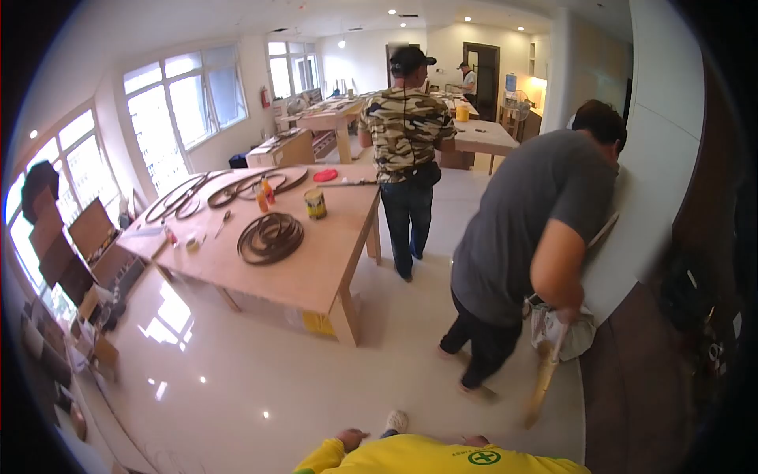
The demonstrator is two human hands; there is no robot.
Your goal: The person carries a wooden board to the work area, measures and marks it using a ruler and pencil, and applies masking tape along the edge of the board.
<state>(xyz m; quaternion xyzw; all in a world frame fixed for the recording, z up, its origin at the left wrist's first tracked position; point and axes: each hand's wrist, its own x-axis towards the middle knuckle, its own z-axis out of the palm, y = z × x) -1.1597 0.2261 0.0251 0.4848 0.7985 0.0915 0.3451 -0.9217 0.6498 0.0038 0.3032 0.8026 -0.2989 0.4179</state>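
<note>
Head view: L hand (351, 436) is low by the bright yellow shirt (410, 457), nothing visible in it; R hand (476, 440) mostly hidden. Can't tell finger spread or grip on either. Nearby, a co-worker in grey (525, 213) slants a long tan tool (542, 389), prob. a broom, to reach the floor. Coiled dark-brown flat strip (271, 238) lies on the pale wooden table (316, 272), prob. coiled to avoid tangles.

Head-worn view, wide, tilted down across room; yellow shirt nearest.
</note>
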